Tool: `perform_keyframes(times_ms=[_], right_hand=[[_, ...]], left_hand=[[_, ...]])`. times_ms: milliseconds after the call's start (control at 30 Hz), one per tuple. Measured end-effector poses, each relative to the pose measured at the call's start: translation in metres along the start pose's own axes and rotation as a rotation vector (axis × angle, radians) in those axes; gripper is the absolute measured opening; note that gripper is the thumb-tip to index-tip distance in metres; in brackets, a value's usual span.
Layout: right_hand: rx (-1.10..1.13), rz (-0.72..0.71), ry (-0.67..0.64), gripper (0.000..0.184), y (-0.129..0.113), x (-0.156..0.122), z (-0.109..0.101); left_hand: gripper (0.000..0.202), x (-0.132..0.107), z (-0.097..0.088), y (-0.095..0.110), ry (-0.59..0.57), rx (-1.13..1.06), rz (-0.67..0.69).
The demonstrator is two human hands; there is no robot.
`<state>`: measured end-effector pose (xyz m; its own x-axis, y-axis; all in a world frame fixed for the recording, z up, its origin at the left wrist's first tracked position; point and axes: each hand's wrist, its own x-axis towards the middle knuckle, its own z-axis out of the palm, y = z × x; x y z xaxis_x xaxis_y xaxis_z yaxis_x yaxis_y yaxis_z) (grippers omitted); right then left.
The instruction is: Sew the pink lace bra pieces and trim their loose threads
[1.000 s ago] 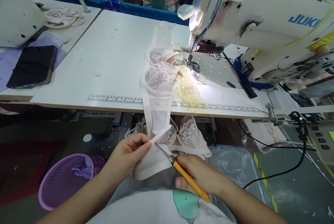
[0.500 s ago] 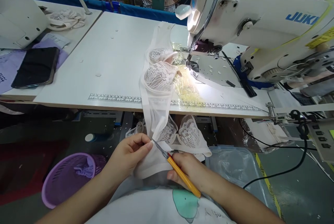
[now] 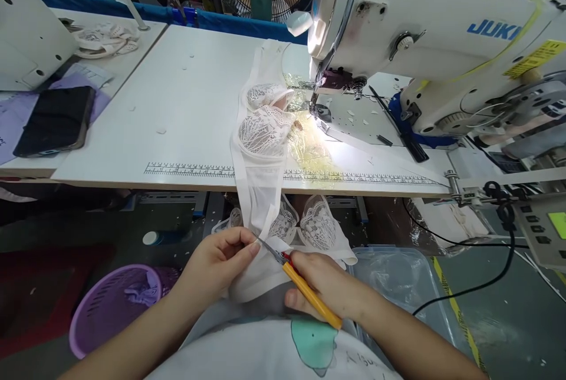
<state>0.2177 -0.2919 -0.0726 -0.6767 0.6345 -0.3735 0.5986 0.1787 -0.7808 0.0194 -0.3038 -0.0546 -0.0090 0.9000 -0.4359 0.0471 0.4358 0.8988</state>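
A white lace bra (image 3: 260, 135) lies partly on the table and hangs over its front edge toward me. My left hand (image 3: 227, 259) pinches the end of its band between thumb and fingers. In my right hand (image 3: 316, 282) is a pair of scissors with orange handles (image 3: 312, 295), a red part showing by the fingers. The thin metal blades point up and left, their tips right at the band beside my left fingertips; whether they touch the cloth I cannot tell. More white lace bra cups (image 3: 319, 223) rest below the table edge, behind my hands.
A JUKI sewing machine (image 3: 424, 43) stands at the right with its lamp lit. The white table (image 3: 190, 114) has a printed ruler along its front. A phone (image 3: 55, 120) lies at left. Below are a purple basket (image 3: 95, 309) and a clear plastic bin (image 3: 398, 274).
The view has shifted slightly, so the table and machine sit a little further left. Both hands keep nearly the same pose, with the scissor tips still at the band.
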Motion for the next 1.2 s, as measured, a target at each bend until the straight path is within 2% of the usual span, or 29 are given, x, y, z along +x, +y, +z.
perform_keyframes(times_ms=[100,233,367,467,533,633,733,833,1000,1100,1200], right_hand=[[0.024,0.050,0.015,0.044,0.001,0.002,0.003],[0.111,0.082,0.069,0.047,0.007,0.003,0.004],[0.167,0.076,0.295,0.050,0.002,0.000,-0.006],[0.366,-0.048,0.414,0.039,-0.008,0.000,-0.012],[0.475,-0.113,0.407,0.030,-0.013,0.002,-0.012],[0.499,-0.121,0.376,0.022,-0.014,0.007,-0.008],[0.428,-0.123,0.421,0.018,-0.007,0.005,-0.008],[0.267,-0.143,0.552,0.016,0.005,-0.008,-0.016],[0.092,-0.162,0.680,0.014,0.033,-0.035,-0.031],[-0.101,-0.062,0.707,0.014,0.044,-0.042,-0.037],[-0.258,0.048,0.791,0.013,0.045,-0.041,-0.039]], left_hand=[[0.026,0.001,-0.001,-0.001,-0.020,-0.066,-0.033],[0.024,0.002,-0.002,0.000,-0.022,-0.046,0.003],[0.015,0.000,0.000,-0.001,-0.064,0.053,0.121],[0.018,-0.002,0.006,-0.004,-0.077,0.144,0.258],[0.019,-0.003,0.011,-0.005,-0.119,0.207,0.314],[0.017,-0.001,0.016,-0.006,-0.176,0.304,0.378],[0.017,0.007,0.011,-0.009,-0.231,0.496,0.434],[0.018,0.020,-0.006,-0.013,-0.294,0.767,0.495],[0.024,0.035,-0.032,-0.013,-0.255,1.036,0.518],[0.024,0.034,-0.029,-0.007,-0.317,1.109,0.531],[0.022,0.031,-0.014,-0.001,-0.356,1.225,0.550]])
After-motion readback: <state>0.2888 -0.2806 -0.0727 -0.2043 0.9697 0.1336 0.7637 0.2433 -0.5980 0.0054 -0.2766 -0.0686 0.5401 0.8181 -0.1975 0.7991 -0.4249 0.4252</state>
